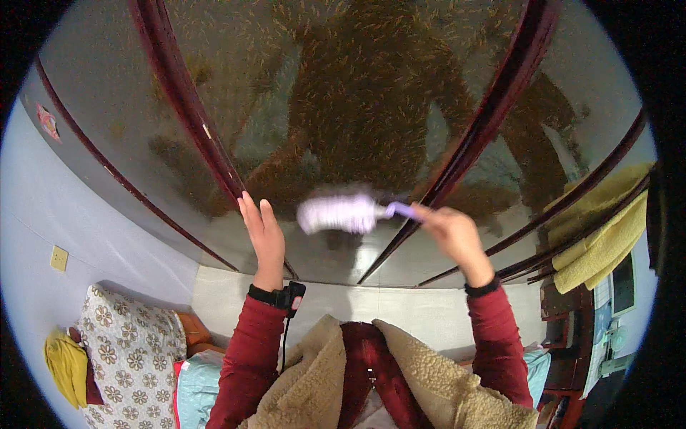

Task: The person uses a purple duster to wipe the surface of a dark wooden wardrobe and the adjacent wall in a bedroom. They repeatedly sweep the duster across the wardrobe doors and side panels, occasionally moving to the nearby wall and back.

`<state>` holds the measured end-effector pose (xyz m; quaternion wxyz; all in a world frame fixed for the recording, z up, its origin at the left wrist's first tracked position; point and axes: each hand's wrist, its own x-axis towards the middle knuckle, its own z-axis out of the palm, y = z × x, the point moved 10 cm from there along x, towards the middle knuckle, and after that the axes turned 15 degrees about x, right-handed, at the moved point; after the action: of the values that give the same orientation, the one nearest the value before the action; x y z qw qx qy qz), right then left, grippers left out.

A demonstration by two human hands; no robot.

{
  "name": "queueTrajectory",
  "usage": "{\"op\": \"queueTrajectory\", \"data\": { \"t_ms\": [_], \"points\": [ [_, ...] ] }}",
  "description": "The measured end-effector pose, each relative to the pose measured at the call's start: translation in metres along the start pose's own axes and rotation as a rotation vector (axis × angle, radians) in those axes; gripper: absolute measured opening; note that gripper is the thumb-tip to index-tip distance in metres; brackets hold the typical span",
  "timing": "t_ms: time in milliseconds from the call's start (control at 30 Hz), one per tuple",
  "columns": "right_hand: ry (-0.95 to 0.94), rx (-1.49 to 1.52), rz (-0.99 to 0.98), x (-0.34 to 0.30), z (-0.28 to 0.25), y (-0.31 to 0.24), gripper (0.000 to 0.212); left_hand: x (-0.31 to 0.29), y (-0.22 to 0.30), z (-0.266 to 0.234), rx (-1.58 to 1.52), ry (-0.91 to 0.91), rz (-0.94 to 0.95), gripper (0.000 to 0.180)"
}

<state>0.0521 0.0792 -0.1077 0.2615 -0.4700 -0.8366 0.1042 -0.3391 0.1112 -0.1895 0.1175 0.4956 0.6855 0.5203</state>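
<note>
My right hand (456, 232) is closed round the purple handle of a fluffy duster (339, 213), whose white and pale purple head points to the left. The head is blurred by motion, close in front of a dark, glossy cabinet door (371, 93); whether it touches the surface I cannot tell. My left hand (264, 232) is stretched out with fingers apart, its fingertips against a dark red vertical trim strip (207, 132) of the cabinet. Nothing is held in it. A dark reflection of a figure shows in the glossy panel.
A yellow towel (604, 247) hangs at the right edge of the cabinet. At the lower left are a flower-patterned cover (128, 347), a yellow cloth (64, 365) and a light blue cloth (199, 386). A dark shelf unit (564, 314) stands right, and a socket (59, 258) is on the left wall.
</note>
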Motion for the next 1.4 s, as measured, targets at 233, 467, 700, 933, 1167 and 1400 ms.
{"op": "queueTrajectory", "data": {
  "t_ms": [233,467,700,933,1167,1400],
  "points": [
    [0.69,0.867,0.1,-0.008,-0.074,0.003,0.048,-0.005,0.035,0.008,-0.075,-0.004,0.027,0.067],
    [-0.224,-0.342,0.148,-0.037,0.063,0.028,0.042,-0.013,0.064,-0.006,-0.089,0.05,0.138,0.063],
    [0.112,-0.151,0.106,-0.042,-0.078,0.013,0.039,-0.029,0.096,0.019,-0.001,-0.049,0.243,0.06],
    [0.848,0.867,0.102,-0.048,-0.131,0.026,0.051,-0.029,0.107,0.012,-0.078,-0.046,0.251,0.06],
    [-0.025,0.134,0.128,-0.006,0.09,-0.004,0.054,-0.008,0.064,-0.017,-0.167,0.086,0.168,0.059],
    [-0.47,-0.326,0.327,-0.037,0.197,0.053,0.049,-0.001,0.033,-0.032,-0.13,0.093,0.078,0.059]
  ]
}}
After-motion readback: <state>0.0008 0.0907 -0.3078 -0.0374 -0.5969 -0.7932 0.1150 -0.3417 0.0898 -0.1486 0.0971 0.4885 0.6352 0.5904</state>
